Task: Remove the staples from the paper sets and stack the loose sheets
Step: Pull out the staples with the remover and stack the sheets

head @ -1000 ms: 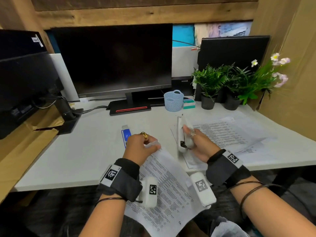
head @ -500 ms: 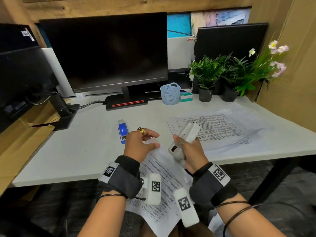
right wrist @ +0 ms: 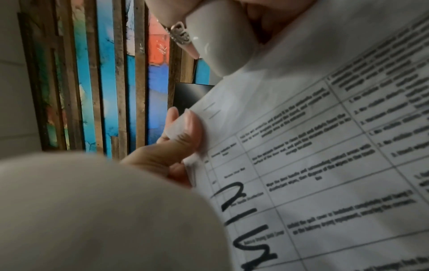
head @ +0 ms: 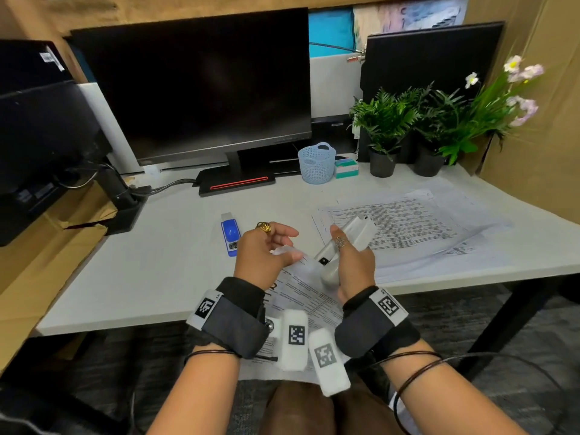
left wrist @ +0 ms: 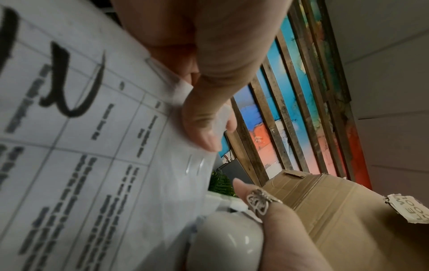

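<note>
A stapled paper set (head: 303,304) hangs over the desk's front edge. My left hand (head: 287,248) pinches its top corner between thumb and fingers. Two staples (left wrist: 194,165) sit in that corner, just past my thumb (left wrist: 206,126); the same staples (right wrist: 211,108) show in the right wrist view. My right hand (head: 343,251) grips a white stapler-shaped tool (head: 348,238), tilted, with its lower end close beside the held corner. The tool's rounded end (left wrist: 223,243) lies against the paper's edge. Loose printed sheets (head: 408,221) lie spread on the desk to the right.
A blue staple tool (head: 230,233) lies on the white desk (head: 163,262) left of my hands. Behind stand a dark monitor (head: 194,86), a small blue basket (head: 317,163) and potted plants (head: 384,127). Cardboard panels wall the right side (head: 539,120).
My right hand has brought the white tool down and left, tilting it, until it sits close to the paper corner. My left hand keeps its pinch on the corner.
</note>
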